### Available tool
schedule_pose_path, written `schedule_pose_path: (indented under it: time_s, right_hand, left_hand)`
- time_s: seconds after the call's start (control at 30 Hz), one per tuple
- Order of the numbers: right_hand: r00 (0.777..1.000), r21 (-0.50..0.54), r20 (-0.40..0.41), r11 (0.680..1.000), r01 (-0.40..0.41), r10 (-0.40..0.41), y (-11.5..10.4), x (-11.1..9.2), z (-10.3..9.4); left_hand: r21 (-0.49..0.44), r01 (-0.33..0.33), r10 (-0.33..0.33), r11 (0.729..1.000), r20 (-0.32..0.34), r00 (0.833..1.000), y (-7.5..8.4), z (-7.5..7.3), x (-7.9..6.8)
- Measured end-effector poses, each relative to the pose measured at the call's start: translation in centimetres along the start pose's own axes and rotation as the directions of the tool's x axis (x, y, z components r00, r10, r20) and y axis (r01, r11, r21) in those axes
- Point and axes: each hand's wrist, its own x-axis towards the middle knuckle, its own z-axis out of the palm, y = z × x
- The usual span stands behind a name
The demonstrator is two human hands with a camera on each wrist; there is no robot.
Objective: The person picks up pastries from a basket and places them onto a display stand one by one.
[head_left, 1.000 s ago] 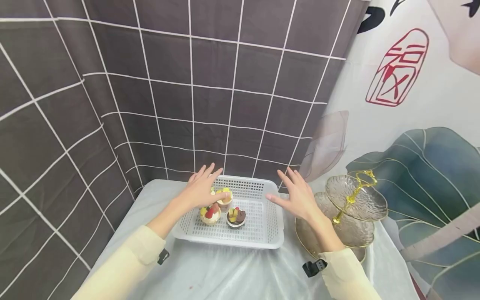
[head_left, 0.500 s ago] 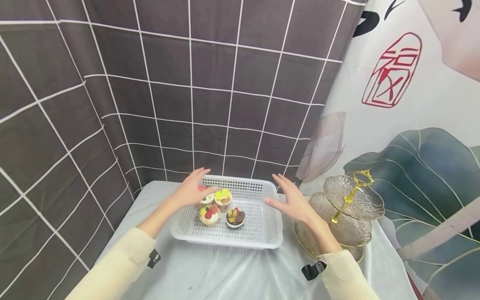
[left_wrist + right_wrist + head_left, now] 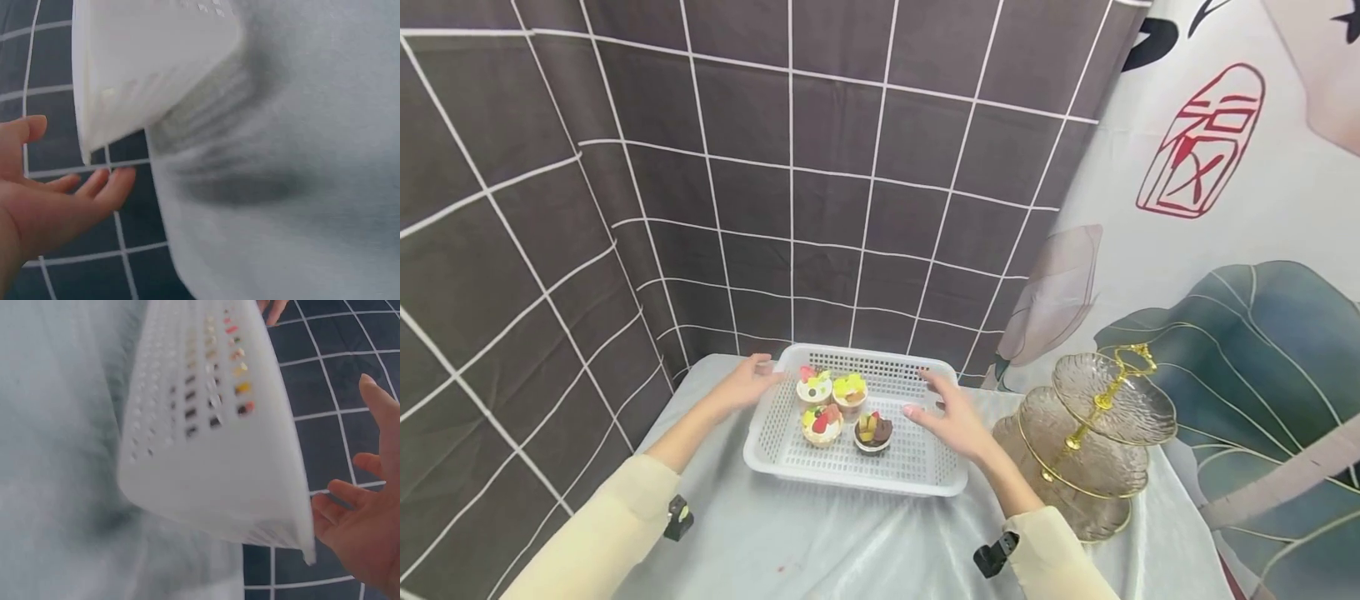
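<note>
A white perforated plastic basket (image 3: pixel 820 481) lies on the cloth-covered table. Grouped in its left and middle part are several small fruit-topped cupcakes (image 3: pixel 850 389), one of them a chocolate cupcake (image 3: pixel 874 435). My left hand (image 3: pixel 743 386) hovers just off the basket's left end, fingers loosely extended and holding nothing. Its fingertips lie near the basket corner (image 3: pixel 125 125) in the left wrist view. Over the right end, my right hand (image 3: pixel 955 419) is spread with thumb apart, overlapping the rim in the head view. From the right wrist, that hand (image 3: pixel 362 519) shows close to the basket rim, its palm bare.
A tiered glass stand (image 3: pixel 1112 417) with gold edges and a gold handle stands right of the basket, near my right forearm. Behind the table hangs a dark grid-patterned cloth (image 3: pixel 827 208). A pale cloth (image 3: pixel 790 542) covers the tabletop.
My left hand has moved left, from over the cupcakes to outside the basket's left end, uncovering them. My right hand has come lower and slightly left. The basket has stayed in place.
</note>
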Motion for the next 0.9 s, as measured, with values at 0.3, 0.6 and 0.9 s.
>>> schedule_pose_path:
  time_s: [0.3, 0.6, 0.9]
  right_hand:
    - [0.999, 0.043, 0.015, 0.999, -0.029, 0.028, -0.5, 0.6, 2.9]
    - [1.000, -0.013, -0.007, 1.000, -0.015, 0.015, -0.3, 1.5, 5.5]
    - [0.999, -0.027, -0.022, 0.999, -0.046, 0.045, 0.4, 1.5, 6.8]
  left_hand:
    - [-0.316, 0.216, -0.128, 0.924, 0.278, 0.952, -2.8, -0.9, -1.1]
    - [-0.449, 0.227, -0.050, 0.864, 0.373, 0.927, -3.6, -0.1, -1.3]
    - [-0.453, 0.156, 0.041, 0.878, 0.395, 0.918, -4.7, 0.3, -0.8]
